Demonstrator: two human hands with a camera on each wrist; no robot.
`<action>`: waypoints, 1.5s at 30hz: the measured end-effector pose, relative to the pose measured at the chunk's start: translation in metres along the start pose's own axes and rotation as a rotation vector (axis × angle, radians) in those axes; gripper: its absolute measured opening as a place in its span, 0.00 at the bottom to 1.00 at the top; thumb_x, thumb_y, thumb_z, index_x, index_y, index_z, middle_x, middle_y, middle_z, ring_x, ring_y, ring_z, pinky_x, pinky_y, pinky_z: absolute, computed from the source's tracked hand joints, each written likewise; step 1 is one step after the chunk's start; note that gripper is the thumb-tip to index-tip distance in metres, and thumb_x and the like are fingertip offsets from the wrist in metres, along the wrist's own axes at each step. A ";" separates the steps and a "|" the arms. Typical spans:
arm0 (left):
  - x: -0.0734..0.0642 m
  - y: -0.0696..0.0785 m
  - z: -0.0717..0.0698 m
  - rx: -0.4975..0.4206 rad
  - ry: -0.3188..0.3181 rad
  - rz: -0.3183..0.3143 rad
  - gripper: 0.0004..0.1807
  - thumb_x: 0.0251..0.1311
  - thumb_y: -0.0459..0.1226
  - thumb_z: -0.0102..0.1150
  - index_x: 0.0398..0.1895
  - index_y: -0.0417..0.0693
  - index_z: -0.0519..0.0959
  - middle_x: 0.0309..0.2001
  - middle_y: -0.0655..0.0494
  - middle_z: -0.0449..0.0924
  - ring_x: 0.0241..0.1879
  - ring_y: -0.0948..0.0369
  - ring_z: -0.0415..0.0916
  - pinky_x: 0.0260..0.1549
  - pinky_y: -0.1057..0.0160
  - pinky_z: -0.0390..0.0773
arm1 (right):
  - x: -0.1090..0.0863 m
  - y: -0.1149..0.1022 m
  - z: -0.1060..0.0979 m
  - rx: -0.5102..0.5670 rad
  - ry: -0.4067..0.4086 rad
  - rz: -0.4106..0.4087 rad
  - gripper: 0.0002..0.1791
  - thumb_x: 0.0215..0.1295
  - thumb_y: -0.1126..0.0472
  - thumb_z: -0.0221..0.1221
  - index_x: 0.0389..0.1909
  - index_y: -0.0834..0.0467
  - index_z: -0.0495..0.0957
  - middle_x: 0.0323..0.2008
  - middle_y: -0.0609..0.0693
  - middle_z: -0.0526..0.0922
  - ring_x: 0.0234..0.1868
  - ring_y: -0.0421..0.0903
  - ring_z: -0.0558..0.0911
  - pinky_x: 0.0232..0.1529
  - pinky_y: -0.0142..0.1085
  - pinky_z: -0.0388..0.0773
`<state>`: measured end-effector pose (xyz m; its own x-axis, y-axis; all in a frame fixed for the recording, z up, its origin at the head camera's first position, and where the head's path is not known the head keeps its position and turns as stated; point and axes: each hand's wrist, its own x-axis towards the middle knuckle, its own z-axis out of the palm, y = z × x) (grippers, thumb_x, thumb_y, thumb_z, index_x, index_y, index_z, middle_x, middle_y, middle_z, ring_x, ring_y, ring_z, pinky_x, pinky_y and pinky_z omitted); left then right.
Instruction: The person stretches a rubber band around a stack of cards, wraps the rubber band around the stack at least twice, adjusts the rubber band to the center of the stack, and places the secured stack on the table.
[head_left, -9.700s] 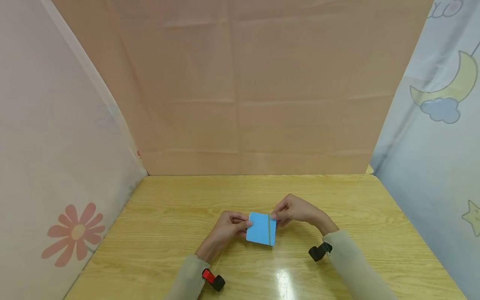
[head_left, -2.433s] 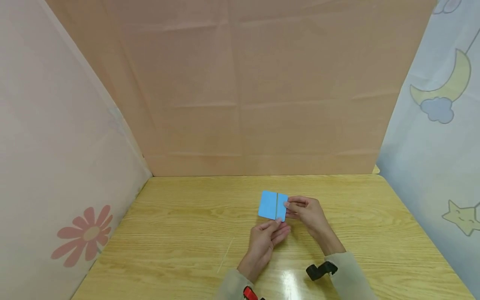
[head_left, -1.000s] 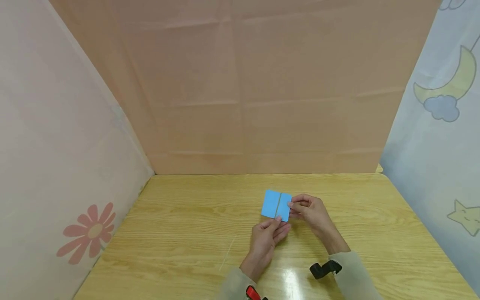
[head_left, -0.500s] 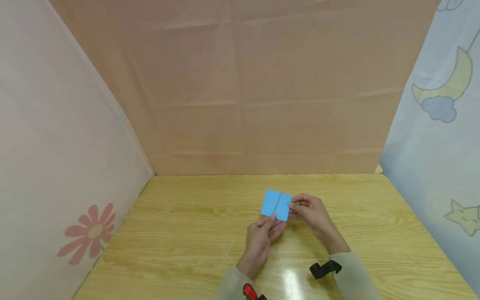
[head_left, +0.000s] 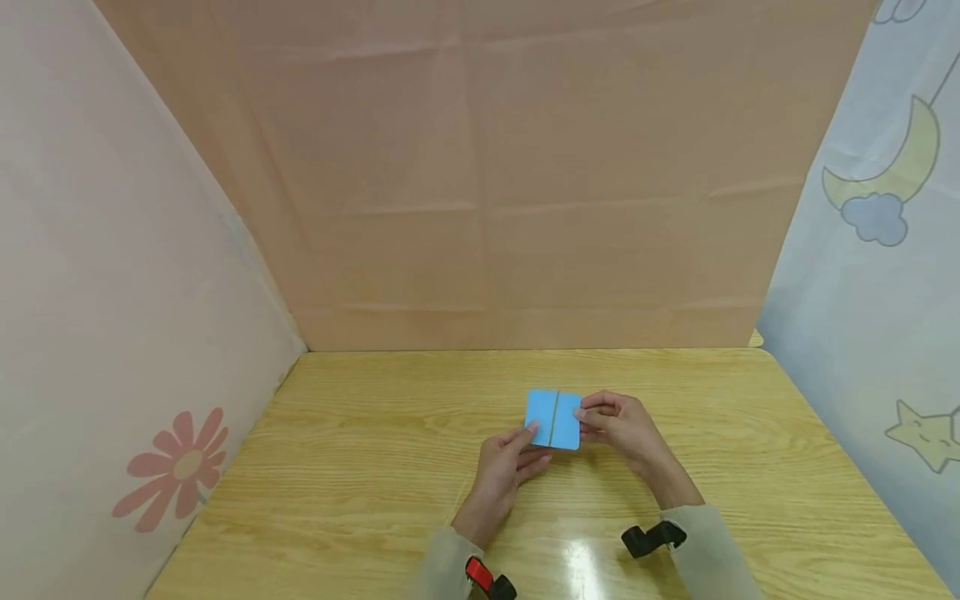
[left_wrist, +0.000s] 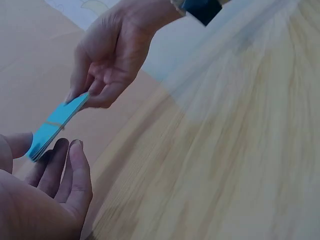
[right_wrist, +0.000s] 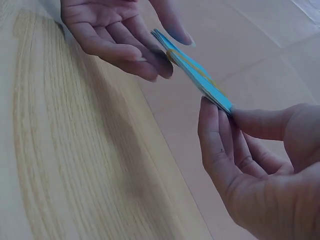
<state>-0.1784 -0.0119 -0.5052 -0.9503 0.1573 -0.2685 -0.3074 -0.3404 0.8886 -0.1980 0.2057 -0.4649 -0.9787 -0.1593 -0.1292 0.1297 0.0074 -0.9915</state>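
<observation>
A thin stack of blue cards (head_left: 542, 410) is held up over the table, its layered edges showing in the right wrist view. A yellowish-brown rubber band (head_left: 554, 419) runs round its middle. My right hand (head_left: 626, 429) pinches the right edge between thumb and fingertips. At the lower left corner my left hand (head_left: 501, 475) holds the stack, thumb on the face and fingers behind and below. From the left wrist the stack (left_wrist: 56, 122) appears nearly edge-on, the left thumb (left_wrist: 17, 145) at its near end.
The light wooden table (head_left: 360, 442) reaches back to a tan cloth screen (head_left: 480, 208). Pale printed curtains stand on the left (head_left: 112, 250) and right (head_left: 862, 333). A black strap mount (head_left: 651, 539) sits on the right sleeve, a red and black one (head_left: 489, 577) on the left.
Since the earliest frame the band has shifted from near the stack's right edge to its middle. Lately my left hand has slid left along the lower edge to the corner, and the stack has levelled.
</observation>
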 end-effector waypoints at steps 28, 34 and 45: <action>0.010 0.021 -0.036 0.331 -0.069 0.031 0.13 0.68 0.35 0.70 0.49 0.33 0.88 0.33 0.55 0.89 0.30 0.66 0.85 0.37 0.63 0.91 | -0.005 0.010 -0.005 -0.115 -0.200 0.041 0.27 0.75 0.61 0.63 0.64 0.76 0.69 0.45 0.56 0.86 0.43 0.47 0.89 0.50 0.44 0.90; 0.011 0.025 -0.039 0.344 -0.073 0.072 0.12 0.67 0.33 0.70 0.47 0.30 0.87 0.30 0.56 0.88 0.28 0.66 0.85 0.35 0.63 0.91 | 0.005 0.004 -0.008 -0.168 -0.249 -0.006 0.28 0.76 0.57 0.63 0.65 0.75 0.72 0.50 0.63 0.88 0.46 0.52 0.91 0.51 0.48 0.90; 0.002 0.027 -0.039 0.368 -0.103 0.065 0.12 0.66 0.33 0.71 0.47 0.31 0.88 0.37 0.46 0.91 0.30 0.63 0.88 0.35 0.61 0.91 | 0.019 -0.004 0.001 -0.323 -0.315 -0.040 0.17 0.77 0.58 0.62 0.53 0.69 0.86 0.45 0.60 0.91 0.39 0.47 0.91 0.44 0.48 0.91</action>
<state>-0.1906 -0.0573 -0.4965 -0.9518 0.2447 -0.1849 -0.1908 -0.0003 0.9816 -0.2174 0.2016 -0.4635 -0.8792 -0.4583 -0.1301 -0.0121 0.2944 -0.9556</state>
